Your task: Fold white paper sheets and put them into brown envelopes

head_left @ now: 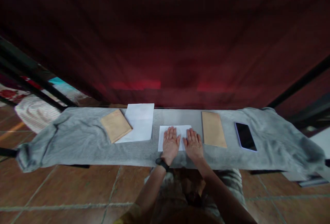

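A small white sheet of paper (182, 133), perhaps folded, lies on the grey cloth in front of me. Flat on its left part rests my left hand (171, 143), fingers stretched out, a dark watch on the wrist. My right hand (194, 143) presses on the right part in the same way, fingers extended. Both palms face down and neither hand grips anything. Close by on the right lies a brown envelope (213, 129). To the left is a larger white paper stack (140, 121), partly overlapped by several brown envelopes (116, 125).
A grey cloth (85, 152) covers the long narrow bench. A phone (246, 136) with a light purple case lies at the right. Behind the bench hangs a dark red curtain (165, 52). Black metal bars (299, 81) stand at both ends, above a tiled floor (77, 186).
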Demonstrator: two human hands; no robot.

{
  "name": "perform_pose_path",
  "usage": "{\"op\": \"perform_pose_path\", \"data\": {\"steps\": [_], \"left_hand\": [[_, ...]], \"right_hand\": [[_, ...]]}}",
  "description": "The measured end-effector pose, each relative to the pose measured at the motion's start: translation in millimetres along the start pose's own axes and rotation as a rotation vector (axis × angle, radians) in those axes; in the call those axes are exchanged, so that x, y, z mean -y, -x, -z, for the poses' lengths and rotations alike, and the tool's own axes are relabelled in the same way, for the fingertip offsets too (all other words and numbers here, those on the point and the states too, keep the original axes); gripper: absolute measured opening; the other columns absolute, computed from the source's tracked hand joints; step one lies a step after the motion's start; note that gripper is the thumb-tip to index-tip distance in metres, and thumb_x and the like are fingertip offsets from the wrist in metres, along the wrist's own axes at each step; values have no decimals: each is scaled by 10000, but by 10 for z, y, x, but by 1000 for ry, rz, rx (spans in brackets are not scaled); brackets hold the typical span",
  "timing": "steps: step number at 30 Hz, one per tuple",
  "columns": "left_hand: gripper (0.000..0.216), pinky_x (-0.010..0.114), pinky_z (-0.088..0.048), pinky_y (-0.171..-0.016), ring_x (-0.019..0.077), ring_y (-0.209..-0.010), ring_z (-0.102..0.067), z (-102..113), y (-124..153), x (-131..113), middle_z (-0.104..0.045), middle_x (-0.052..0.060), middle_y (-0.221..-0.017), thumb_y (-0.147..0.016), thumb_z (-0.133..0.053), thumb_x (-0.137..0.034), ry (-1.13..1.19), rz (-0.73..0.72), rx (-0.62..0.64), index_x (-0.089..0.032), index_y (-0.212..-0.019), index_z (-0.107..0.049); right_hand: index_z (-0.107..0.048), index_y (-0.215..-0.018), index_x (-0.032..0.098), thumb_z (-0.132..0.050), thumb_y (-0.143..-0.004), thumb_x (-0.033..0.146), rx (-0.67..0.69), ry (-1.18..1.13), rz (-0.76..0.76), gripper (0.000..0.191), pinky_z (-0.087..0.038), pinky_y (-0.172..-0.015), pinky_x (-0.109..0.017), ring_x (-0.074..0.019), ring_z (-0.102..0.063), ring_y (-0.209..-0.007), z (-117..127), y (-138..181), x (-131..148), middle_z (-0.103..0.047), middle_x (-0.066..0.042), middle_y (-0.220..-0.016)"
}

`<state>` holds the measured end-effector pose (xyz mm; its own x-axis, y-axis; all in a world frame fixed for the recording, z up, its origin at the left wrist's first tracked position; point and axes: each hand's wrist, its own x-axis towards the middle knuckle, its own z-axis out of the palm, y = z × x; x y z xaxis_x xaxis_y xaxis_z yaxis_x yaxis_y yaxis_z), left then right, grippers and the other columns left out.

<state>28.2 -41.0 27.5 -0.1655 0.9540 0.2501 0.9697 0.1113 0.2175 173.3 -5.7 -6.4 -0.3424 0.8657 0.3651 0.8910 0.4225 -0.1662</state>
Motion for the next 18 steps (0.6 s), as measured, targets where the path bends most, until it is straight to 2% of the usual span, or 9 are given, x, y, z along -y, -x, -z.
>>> {"op": "perform_pose_path", "data": {"steps": [3, 8, 12, 16, 18], "left_hand": [[538, 485, -251, -1212, 254, -1483, -289, -52, -3, -10, -386, 113, -1569, -1005, -319, -365, -4, -20, 41, -149, -1488, -414], [554, 478, -239, -1214, 257, -1483, -290, -33, 60, 223, -372, 143, -1569, -1003, -324, -365, -59, 74, -12, -124, -1496, -394], [564, 477, -237, -1215, 251, -1482, -291, 13, 114, 334, -348, 145, -1578, -1002, -317, -357, -71, 81, -38, -112, -1508, -367], [567, 485, -235, -1215, 253, -1491, -269, 16, 120, 324, -339, 146, -1582, -1001, -310, -349, -84, 86, -38, -108, -1512, -357], [564, 488, -234, -1214, 252, -1493, -263, 12, 115, 319, -342, 142, -1582, -1001, -301, -343, -94, 84, -32, -112, -1512, -358]], "right_hand": [[-343, -1525, 96, -290, -1030, 375, 8, 7, -1, 571, -247, -1161, -498, -295, -387, -1412, 9, -8, 2, -391, -177, -1545], [-375, -1510, 95, -284, -1031, 381, 19, 19, -7, 566, -256, -1161, -484, -297, -401, -1400, 17, -20, 2, -387, -154, -1552], [-365, -1514, 94, -300, -1026, 362, -10, 5, -17, 561, -260, -1157, -503, -300, -413, -1392, 7, -23, 23, -402, -166, -1539], [-396, -1493, 63, -288, -1028, 346, 27, -21, -63, 555, -237, -1173, -493, -296, -385, -1415, 9, -114, 214, -388, -172, -1546], [-411, -1490, 90, -281, -1032, 356, 84, -55, -33, 546, -235, -1181, -459, -272, -364, -1432, 5, -190, 361, -366, -140, -1566]]}}
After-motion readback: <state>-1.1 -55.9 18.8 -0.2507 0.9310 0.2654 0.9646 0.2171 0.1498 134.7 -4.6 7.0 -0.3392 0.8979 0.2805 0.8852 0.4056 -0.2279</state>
